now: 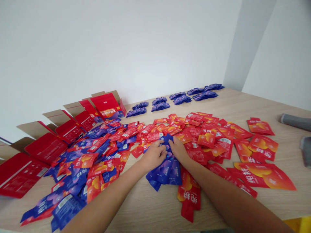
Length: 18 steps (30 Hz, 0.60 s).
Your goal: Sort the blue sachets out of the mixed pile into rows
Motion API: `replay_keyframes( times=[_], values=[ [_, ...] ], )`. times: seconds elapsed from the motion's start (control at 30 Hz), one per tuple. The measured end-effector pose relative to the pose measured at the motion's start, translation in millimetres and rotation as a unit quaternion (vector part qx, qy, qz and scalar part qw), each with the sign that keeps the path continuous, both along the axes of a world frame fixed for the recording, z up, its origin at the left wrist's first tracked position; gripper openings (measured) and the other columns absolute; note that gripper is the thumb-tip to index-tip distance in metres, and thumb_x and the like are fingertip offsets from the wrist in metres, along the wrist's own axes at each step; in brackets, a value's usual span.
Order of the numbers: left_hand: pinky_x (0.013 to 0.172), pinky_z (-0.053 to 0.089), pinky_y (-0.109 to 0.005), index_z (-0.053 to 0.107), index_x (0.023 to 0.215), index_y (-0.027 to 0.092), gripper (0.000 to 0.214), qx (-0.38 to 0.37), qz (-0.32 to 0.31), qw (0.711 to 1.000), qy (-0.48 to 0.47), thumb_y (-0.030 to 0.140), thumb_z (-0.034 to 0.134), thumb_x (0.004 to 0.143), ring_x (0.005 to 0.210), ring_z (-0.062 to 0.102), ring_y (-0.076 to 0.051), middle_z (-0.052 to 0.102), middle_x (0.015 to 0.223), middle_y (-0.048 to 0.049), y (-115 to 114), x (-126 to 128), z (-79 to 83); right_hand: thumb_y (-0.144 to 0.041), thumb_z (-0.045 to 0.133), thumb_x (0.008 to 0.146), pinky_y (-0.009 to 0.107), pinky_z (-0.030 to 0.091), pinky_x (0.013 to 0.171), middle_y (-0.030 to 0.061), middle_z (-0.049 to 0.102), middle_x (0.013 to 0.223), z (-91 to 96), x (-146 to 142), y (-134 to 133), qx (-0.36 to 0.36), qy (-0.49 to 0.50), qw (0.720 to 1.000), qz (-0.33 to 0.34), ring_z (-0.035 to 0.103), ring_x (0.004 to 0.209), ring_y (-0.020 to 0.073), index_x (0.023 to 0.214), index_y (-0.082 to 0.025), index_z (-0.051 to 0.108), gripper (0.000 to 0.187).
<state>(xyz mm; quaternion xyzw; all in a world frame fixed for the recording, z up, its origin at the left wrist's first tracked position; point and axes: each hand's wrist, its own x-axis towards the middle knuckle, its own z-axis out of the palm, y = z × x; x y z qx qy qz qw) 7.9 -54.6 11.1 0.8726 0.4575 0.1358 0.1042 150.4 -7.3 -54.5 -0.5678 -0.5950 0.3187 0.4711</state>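
Observation:
My left hand [153, 154] and my right hand [178, 149] meet at the middle of the table, both closed on a small stack of blue packets [165, 170] that fans out toward me beneath them. A wide heap of red packets [209, 136] spreads behind and to the right of my hands. To the left lies a mixed heap of blue and red packets [89, 158]. One red packet [190, 195] lies under my right forearm.
Several open red cartons [70, 129] line the left edge by the white wall. Small sorted piles of blue packets [160, 105] sit in a row at the back of the wooden table [155, 207]. A grey object [295, 122] lies at the far right.

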Motion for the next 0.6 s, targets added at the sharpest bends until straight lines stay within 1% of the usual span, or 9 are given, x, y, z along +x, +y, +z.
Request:
replay_keyframes(
  times=[0.07, 0.13, 0.2, 0.27, 0.33, 0.37, 0.4, 0.53, 0.6],
  values=[
    [0.102, 0.042, -0.037, 0.056, 0.072, 0.021, 0.019, -0.003, 0.011, 0.999, -0.035, 0.022, 0.046, 0.088, 0.124, 0.048, -0.022, 0.057, 0.120, -0.0111, 0.4, 0.8, -7.2, -0.029, 0.039, 0.087, 0.029, 0.043, 0.064, 0.0017, 0.060, 0.067, -0.9, -0.2, 0.5, -0.002, 0.001, 1.000, -0.010, 0.056, 0.067, 0.0178, 0.067, -0.023, 0.050, 0.024],
    [0.103, 0.041, -0.038, 0.055, 0.072, 0.021, 0.019, 0.008, 0.032, 0.997, -0.066, 0.021, 0.046, 0.088, 0.121, 0.051, -0.023, 0.056, 0.125, -0.0119, -0.8, 2.2, -13.5, -0.036, 0.041, 0.088, 0.029, 0.043, 0.065, 0.0020, 0.061, 0.068, -1.1, -1.0, 0.2, 0.000, 0.003, 1.000, -0.013, 0.057, 0.068, 0.0178, 0.068, -0.022, 0.052, 0.027],
    [0.102, 0.041, -0.039, 0.053, 0.070, 0.021, 0.019, 0.020, 0.057, 0.994, -0.092, 0.019, 0.046, 0.088, 0.118, 0.052, -0.023, 0.057, 0.124, -0.0117, -3.2, 4.4, -18.6, -0.038, 0.051, 0.083, 0.029, 0.043, 0.064, 0.0013, 0.062, 0.071, -1.1, -2.0, -0.5, -0.003, 0.001, 1.000, -0.011, 0.058, 0.069, 0.0176, 0.072, -0.022, 0.054, 0.020],
    [0.103, 0.040, -0.040, 0.052, 0.070, 0.021, 0.019, 0.027, 0.072, 0.991, -0.107, 0.018, 0.046, 0.087, 0.117, 0.052, -0.023, 0.058, 0.123, -0.0110, -4.7, 6.4, -22.2, -0.032, 0.059, 0.076, 0.029, 0.044, 0.064, 0.0001, 0.062, 0.071, -0.9, -2.6, -1.3, -0.007, -0.003, 1.000, -0.008, 0.058, 0.068, 0.0173, 0.075, -0.021, 0.055, 0.012],
    [0.105, 0.037, -0.042, 0.054, 0.077, 0.021, 0.013, 0.027, 0.078, 0.989, -0.125, 0.017, 0.046, 0.086, 0.120, 0.050, -0.023, 0.058, 0.123, -0.0108, -3.7, 6.6, -23.7, -0.026, 0.060, 0.074, 0.029, 0.044, 0.065, -0.0005, 0.062, 0.071, -0.5, -2.5, -2.0, -0.007, -0.002, 1.000, -0.003, 0.058, 0.068, 0.0170, 0.078, -0.020, 0.056, 0.008],
    [0.106, 0.036, -0.043, 0.056, 0.085, 0.020, 0.008, 0.024, 0.085, 0.986, -0.139, 0.018, 0.048, 0.085, 0.121, 0.049, -0.023, 0.057, 0.124, -0.0111, -2.3, 5.8, -23.5, -0.024, 0.059, 0.074, 0.029, 0.044, 0.065, -0.0004, 0.062, 0.072, -0.1, -2.2, -2.3, -0.006, 0.001, 1.000, 0.001, 0.058, 0.068, 0.0170, 0.079, -0.020, 0.057, 0.007],
    [0.107, 0.036, -0.043, 0.056, 0.094, 0.020, 0.012, 0.017, 0.100, 0.982, -0.157, 0.019, 0.051, 0.084, 0.123, 0.049, -0.023, 0.056, 0.125, -0.0118, -0.9, 4.3, -22.4, -0.023, 0.058, 0.075, 0.029, 0.044, 0.066, 0.0001, 0.063, 0.073, 0.3, -1.7, -2.6, -0.004, 0.003, 1.000, 0.006, 0.058, 0.069, 0.0171, 0.081, -0.019, 0.057, 0.007],
    [0.110, 0.030, -0.049, 0.043, 0.131, 0.017, 0.068, -0.057, 0.200, 0.961, -0.182, 0.039, 0.070, 0.072, 0.132, 0.040, -0.031, 0.044, 0.140, -0.0173, -7.8, -3.9, -11.5, -0.023, 0.057, 0.075, 0.029, 0.045, 0.066, 0.0016, 0.064, 0.076, 2.1, 0.7, -3.3, -0.004, -0.002, 1.000, 0.012, 0.058, 0.072, 0.0177, 0.083, -0.019, 0.057, 0.009],
    [0.113, 0.022, -0.055, 0.035, 0.141, 0.020, 0.089, -0.084, 0.195, 0.968, -0.135, 0.051, 0.073, 0.066, 0.140, 0.025, -0.036, 0.030, 0.150, -0.0179, -23.5, -6.8, -5.3, -0.024, 0.058, 0.075, 0.029, 0.045, 0.066, 0.0013, 0.064, 0.075, 2.5, 1.5, -3.3, -0.003, -0.008, 1.000, 0.012, 0.058, 0.071, 0.0178, 0.080, -0.020, 0.056, 0.007]
  ],
)
